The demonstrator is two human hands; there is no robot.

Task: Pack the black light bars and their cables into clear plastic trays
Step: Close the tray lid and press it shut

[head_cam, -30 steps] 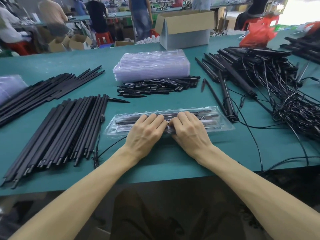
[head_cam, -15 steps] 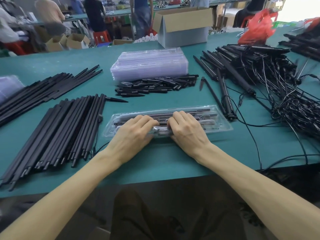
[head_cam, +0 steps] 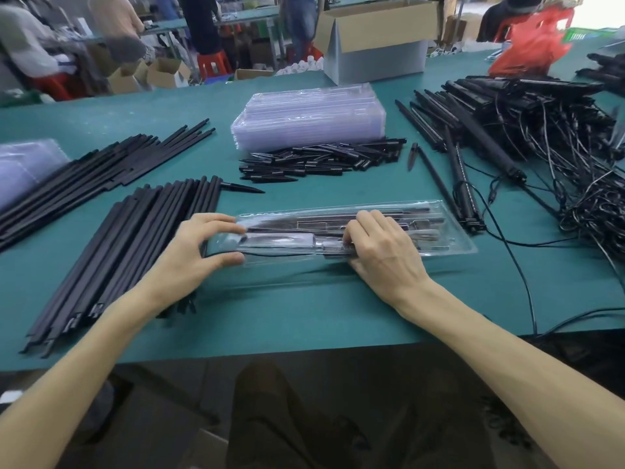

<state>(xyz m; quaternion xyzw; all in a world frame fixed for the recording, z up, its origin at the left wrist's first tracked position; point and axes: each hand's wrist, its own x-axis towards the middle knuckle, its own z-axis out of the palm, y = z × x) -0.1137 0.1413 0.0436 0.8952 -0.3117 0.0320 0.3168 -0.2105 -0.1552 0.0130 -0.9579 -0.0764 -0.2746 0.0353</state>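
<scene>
The left hand (head_cam: 199, 252) pinches the left end of the clear plastic tray (head_cam: 449, 238) between thumb and fingers, while the right hand (head_cam: 382, 252) presses palm-down on its middle, fingers curled over its near edge. The tray lies on the green bench (head_cam: 304, 313), dark bars inside, a black cable (head_cam: 270, 254) along its near side.

We see bare table (head_cam: 304, 309) open at six o'clock of the tray (head_cam: 453, 238). Black bars (head_cam: 135, 238) crowd nine o'clock, spikes (head_cam: 321, 160) twelve, tangled cables (head_cam: 581, 184) three.
</scene>
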